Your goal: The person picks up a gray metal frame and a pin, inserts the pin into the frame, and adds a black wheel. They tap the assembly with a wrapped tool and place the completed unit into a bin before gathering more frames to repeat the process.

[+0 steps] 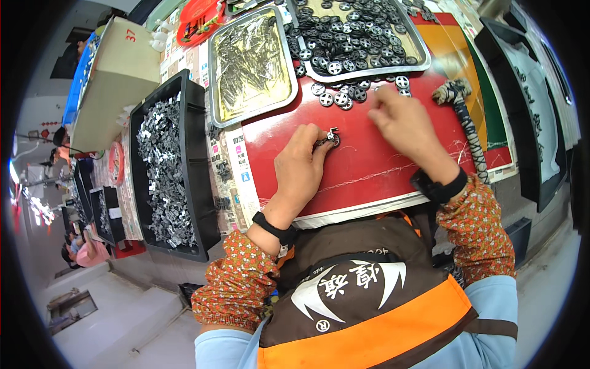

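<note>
Over the red board, my left hand pinches a small black caster wheel with a shiny metal fitting sticking up from it. My right hand is raised to the right of it, just below the loose wheels; its fingers are curled together and slightly smeared, and anything in them is hidden. Beyond both hands, a metal tray is heaped with black wheels that have pale cross-shaped centres. Left of it, another metal tray holds many thin metal pins.
A black bin of small metal brackets stands at the left. On the right lies a hammer-like tool with a wrapped handle. Further right is a black bin with white lining. A red basket sits at the far left.
</note>
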`<state>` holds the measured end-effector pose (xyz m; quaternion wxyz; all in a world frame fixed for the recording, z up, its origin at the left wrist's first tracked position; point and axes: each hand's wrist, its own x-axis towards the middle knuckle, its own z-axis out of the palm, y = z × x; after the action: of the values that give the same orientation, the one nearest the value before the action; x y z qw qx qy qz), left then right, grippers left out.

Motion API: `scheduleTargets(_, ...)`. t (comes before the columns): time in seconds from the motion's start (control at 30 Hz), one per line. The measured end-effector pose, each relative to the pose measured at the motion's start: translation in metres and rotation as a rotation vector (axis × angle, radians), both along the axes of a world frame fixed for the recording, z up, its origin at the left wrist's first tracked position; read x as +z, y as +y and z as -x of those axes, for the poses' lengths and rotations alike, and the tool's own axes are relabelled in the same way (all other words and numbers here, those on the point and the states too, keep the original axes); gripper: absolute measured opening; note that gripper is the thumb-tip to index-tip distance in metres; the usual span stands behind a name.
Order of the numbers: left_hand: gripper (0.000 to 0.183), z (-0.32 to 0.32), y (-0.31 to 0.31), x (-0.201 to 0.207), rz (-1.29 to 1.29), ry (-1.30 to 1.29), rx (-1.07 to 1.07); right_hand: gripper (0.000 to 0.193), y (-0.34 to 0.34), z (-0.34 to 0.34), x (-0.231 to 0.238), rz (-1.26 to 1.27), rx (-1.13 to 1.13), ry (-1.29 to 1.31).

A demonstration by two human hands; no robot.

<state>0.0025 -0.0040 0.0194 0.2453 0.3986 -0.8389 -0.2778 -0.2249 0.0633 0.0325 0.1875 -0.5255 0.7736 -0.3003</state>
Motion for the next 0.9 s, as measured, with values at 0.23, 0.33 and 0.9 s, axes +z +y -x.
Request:
scheduleTargets(0.23, 0.019, -0.006, -0.004, -0.007, -0.014, 0.085, -0.052, 0.019, -0.01, 0.028, 0.0, 0.077, 0.046, 0.298)
scheduleTargets(0.33, 0.019, -0.005, -0.005, -0.006, -0.011, 0.099, -0.062, 0.024, -0.012, 0.027, -0.007, 0.049, 0.041, 0.34)
scheduleTargets(0.9, 0.018, -0.013, -0.013, -0.021, -0.035, 0.213, -0.066, 0.016, -0.012, -0.053, 0.012, 0.246, 0.352, -0.014)
